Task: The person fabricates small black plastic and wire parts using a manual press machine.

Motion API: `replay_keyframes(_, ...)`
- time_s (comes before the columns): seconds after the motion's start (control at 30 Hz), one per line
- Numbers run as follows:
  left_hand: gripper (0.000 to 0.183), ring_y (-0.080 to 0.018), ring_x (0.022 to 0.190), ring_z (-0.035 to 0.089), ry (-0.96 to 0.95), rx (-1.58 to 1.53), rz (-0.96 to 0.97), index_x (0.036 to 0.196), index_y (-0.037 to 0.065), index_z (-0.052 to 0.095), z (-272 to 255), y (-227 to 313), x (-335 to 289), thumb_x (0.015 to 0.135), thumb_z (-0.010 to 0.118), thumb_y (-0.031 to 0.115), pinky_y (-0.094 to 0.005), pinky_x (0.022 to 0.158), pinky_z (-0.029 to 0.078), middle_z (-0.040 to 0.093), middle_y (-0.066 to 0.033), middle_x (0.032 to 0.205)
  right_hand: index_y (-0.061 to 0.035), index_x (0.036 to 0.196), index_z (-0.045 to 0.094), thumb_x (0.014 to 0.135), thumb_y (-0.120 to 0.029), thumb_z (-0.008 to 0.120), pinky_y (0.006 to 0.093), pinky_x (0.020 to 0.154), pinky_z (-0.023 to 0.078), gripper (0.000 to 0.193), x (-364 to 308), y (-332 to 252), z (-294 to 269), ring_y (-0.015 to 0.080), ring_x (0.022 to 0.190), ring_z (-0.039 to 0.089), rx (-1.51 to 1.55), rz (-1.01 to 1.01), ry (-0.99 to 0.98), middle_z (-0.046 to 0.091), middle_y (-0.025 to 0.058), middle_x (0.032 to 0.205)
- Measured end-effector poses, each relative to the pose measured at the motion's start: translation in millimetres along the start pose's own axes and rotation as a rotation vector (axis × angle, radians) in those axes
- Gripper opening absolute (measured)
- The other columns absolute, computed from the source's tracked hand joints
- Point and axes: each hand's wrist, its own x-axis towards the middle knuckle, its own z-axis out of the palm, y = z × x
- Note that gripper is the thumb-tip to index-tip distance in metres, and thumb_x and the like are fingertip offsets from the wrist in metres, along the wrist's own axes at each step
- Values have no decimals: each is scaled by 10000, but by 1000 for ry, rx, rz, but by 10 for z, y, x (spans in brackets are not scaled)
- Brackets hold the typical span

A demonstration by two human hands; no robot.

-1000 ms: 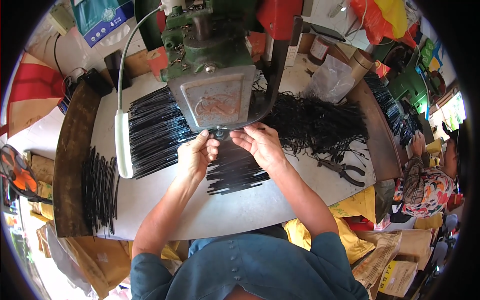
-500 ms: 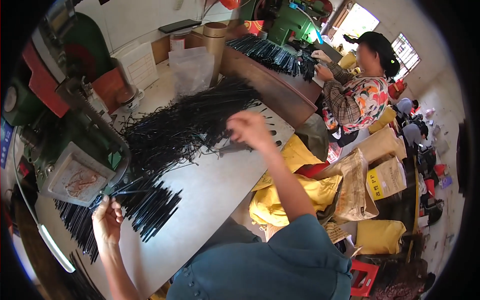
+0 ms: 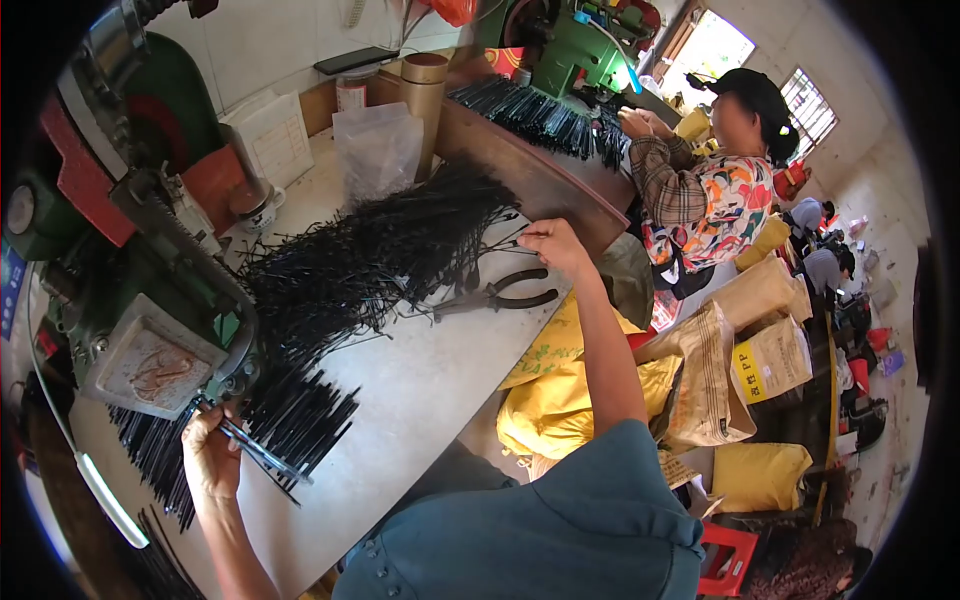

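My left hand point(image 3: 212, 450) is closed around a few thin dark rods point(image 3: 262, 452) at the foot of a green machine point(image 3: 135, 270). The rods slant down and right from its fingers, over the table. At the far right end of a tangled heap of thin black rods point(image 3: 370, 250), my right hand point(image 3: 557, 246) pinches the end of a thin black rod point(image 3: 500, 245). Just below that hand lie pliers with black handles point(image 3: 500, 297). Straighter black rods are laid in a bundle point(image 3: 305, 420) beside my left hand.
Behind the heap stand a clear plastic bag point(image 3: 378, 150) and a brown cylinder point(image 3: 424, 100). Yellow sacks point(image 3: 545, 410) and an open paper sack point(image 3: 715, 370) crowd the table's right edge. A co-worker point(image 3: 715, 190) sits at another bench with similar rods point(image 3: 530, 115).
My right hand has moved right from above the pliers, uncovering them, and now pinches a rod end. The rods at my left hand now point down and right.
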Motion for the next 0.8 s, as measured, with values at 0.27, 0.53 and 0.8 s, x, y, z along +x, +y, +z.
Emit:
replay_keyframes(0.27,129,-62,495,468,72,60,-76,819,51,518,-71,17,-51,711,570,96,-152,392,380,543,-21,683,15,760,574,762,-96,558,190,336,257,112,23,-284,-76,67,390,390,627,-160,334,490,7,558)
replay_keyframes(0.53,99,-48,404,422,117,164,-89,753,65,519,-84,34,-141,757,558,156,-156,362,361,530,-15,615,-7,771,447,851,-172,446,180,320,295,184,-166,-993,-372,75,392,435,790,-588,849,528,68,580)
replay_keyframes(0.8,98,-49,369,388,83,297,-20,712,57,515,-107,-48,-175,748,557,137,-168,326,317,524,-26,576,-52,991,538,787,-141,526,189,488,415,223,-633,-1303,1064,55,559,483,382,-444,-231,566,28,732)
